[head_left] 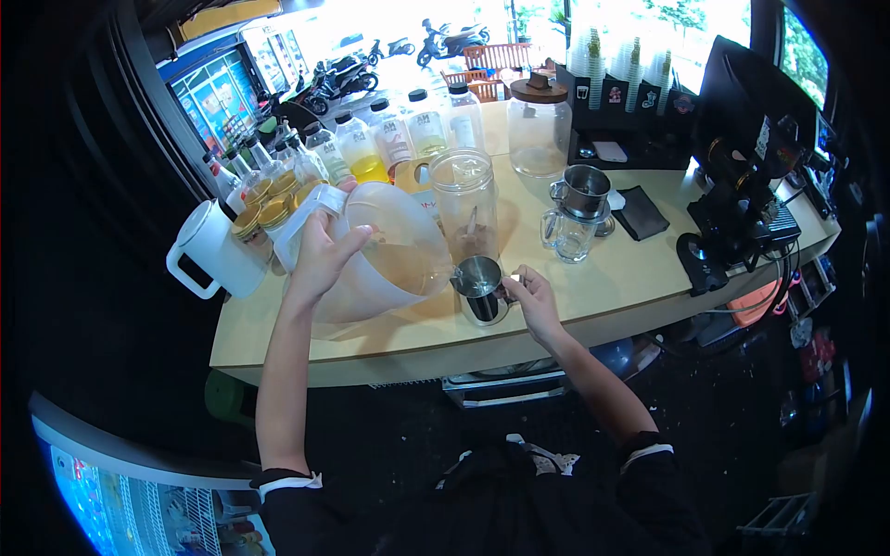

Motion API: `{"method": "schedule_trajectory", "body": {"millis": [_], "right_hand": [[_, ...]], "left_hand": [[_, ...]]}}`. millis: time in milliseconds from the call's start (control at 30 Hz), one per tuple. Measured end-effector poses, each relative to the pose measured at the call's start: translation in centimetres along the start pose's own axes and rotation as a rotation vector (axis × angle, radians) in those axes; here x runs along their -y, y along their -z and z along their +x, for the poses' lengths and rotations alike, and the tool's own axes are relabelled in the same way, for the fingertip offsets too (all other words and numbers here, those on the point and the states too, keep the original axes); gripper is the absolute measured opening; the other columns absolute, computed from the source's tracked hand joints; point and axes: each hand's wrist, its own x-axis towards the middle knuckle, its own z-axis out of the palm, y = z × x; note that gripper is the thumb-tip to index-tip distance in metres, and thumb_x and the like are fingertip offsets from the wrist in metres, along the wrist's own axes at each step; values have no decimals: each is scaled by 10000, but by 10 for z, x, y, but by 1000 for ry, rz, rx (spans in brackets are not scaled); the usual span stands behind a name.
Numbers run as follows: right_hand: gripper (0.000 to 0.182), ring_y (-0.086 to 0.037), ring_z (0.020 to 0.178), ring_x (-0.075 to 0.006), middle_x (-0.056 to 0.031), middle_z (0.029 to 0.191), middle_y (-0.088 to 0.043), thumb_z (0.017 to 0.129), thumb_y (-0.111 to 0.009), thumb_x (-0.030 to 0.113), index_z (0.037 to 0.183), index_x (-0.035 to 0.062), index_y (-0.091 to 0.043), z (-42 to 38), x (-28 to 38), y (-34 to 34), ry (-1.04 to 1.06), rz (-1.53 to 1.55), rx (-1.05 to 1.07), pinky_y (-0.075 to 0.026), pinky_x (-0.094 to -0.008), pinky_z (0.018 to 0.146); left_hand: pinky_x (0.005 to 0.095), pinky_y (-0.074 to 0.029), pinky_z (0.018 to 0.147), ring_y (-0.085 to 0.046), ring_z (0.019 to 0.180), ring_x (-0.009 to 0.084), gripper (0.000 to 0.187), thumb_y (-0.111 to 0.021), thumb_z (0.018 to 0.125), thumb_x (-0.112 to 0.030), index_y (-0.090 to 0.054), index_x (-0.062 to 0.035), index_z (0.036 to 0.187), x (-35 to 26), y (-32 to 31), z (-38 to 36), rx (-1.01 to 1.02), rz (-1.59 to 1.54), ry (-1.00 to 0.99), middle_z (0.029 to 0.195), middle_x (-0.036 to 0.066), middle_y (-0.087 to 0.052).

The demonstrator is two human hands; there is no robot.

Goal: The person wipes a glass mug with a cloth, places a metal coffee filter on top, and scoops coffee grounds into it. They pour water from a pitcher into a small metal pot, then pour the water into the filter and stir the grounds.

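Note:
My left hand (324, 246) is wrapped round the handle of a large translucent plastic pitcher (397, 241). The pitcher is tilted to the right, its spout at the rim of a small stainless steel jug (482, 301); clear liquid shows at the spout. That jug stands upright near the counter's front edge, and my right hand (535, 298) grips its handle with closed fingers. Just behind the jug rises a tall clear plastic jar (465, 199). To the right, a metal cup (586, 188) sits on top of a glass mug (572, 239).
A white jug (221, 252), gold-lidded jars (273, 211) and several bottles (362, 148) line the counter's left and back. Further right are a wooden-lidded glass jar (540, 134), stacked cups (633, 79), a black cloth (642, 213) and a black monitor (746, 120). The counter's front edge (389, 361) curves before me.

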Motion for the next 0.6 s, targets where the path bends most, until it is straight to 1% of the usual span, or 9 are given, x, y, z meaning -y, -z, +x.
{"method": "schedule_trajectory", "body": {"millis": [67,133,167,233,267,333,400,433,600], "right_hand": [[122,-619,737,-97,-30,784,-636,906,-571,155,821,76,-534,0,0,1,-7,-4,2,-467,-235,670],[120,-621,739,-96,-30,791,-640,906,-571,155,821,78,-534,0,0,1,-14,-9,6,-468,-235,672],[120,-621,741,-96,-28,794,-640,906,-571,156,820,82,-534,0,-1,1,-14,-3,6,-468,-236,671],[120,-621,743,-96,-26,796,-639,906,-572,158,819,85,-533,0,-2,1,-13,3,6,-467,-236,670],[122,-621,746,-95,-25,799,-639,905,-573,160,817,87,-532,0,-2,1,-11,11,3,-465,-235,667],[123,-621,748,-93,-24,802,-638,905,-574,162,815,90,-531,0,-1,0,-10,18,0,-462,-233,664],[137,-633,745,-108,-59,801,-646,911,-565,105,798,65,-500,0,0,0,-14,34,-9,-477,-235,648],[137,-633,745,-108,-59,801,-646,911,-565,105,798,65,-500,-1,0,0,-14,34,-10,-477,-235,648],[158,-629,740,-89,-36,771,-636,915,-562,116,781,74,-489,-2,4,-1,-10,0,-4,-454,-213,619]], "left_hand": [[330,-409,988,-480,1171,201,640,-625,769,-56,-353,59,1337,1,0,0,-6,15,-25,1280,153,-466],[329,-294,1068,-424,1254,209,670,-591,760,-78,-342,36,1371,-1,-1,-1,-2,9,32,1377,138,-416],[329,-294,1068,-424,1254,209,670,-591,760,-78,-342,36,1371,-2,-1,-1,-2,9,32,1377,138,-416],[330,-361,1023,-426,1234,210,645,-644,761,-64,-366,67,1328,-3,0,0,8,-18,30,1336,165,-423],[330,-361,1023,-426,1234,210,645,-644,761,-64,-366,67,1328,-3,-1,0,8,-18,30,1336,165,-423],[341,-311,1058,-411,1252,221,633,-653,756,-79,-388,67,1312,-1,-3,-1,-25,39,-21,1361,169,-406],[345,-292,1069,-393,1269,228,630,-655,754,-86,-395,65,1307,-1,-3,-1,-20,40,-13,1374,172,-394],[348,-272,1080,-374,1287,235,626,-657,752,-92,-402,64,1302,0,-2,0,-15,41,-6,1386,176,-382],[350,-250,1090,-327,1322,246,631,-656,749,-116,-406,61,1301,6,-1,2,-2,72,-29,1411,182,-344]]}}
